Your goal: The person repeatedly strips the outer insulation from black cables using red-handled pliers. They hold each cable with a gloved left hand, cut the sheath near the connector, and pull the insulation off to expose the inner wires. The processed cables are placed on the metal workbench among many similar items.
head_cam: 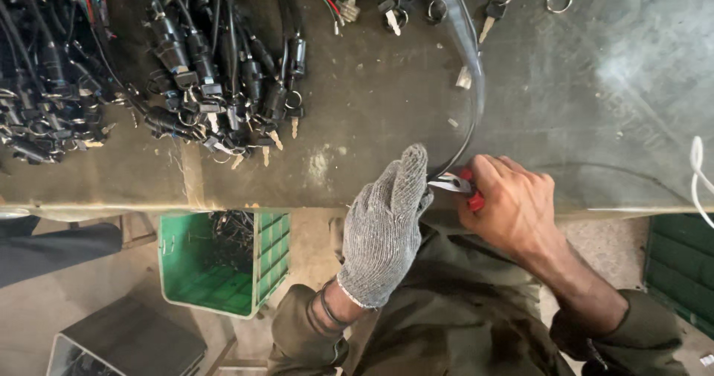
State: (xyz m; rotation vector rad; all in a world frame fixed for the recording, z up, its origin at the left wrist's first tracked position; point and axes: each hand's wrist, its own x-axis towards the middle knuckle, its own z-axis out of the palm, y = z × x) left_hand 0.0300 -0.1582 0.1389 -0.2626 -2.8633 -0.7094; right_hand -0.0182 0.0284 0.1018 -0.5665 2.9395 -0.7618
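My left hand (385,227) wears a grey knit glove and pinches the near end of a black cable (476,86) that curves away across the workbench (372,123). My bare right hand (513,205) grips red-handled cutting pliers (462,188), whose metal jaws meet the cable right at the gloved fingertips. The rest of the pliers is hidden in my fist. Both hands are at the bench's near edge.
A heap of black wired key switches with keys (186,71) covers the far left of the bench. Loose keys and a ring (558,0) lie at the far edge. A green crate (223,261) stands on the floor below, and a white cord (698,171) hangs at the right.
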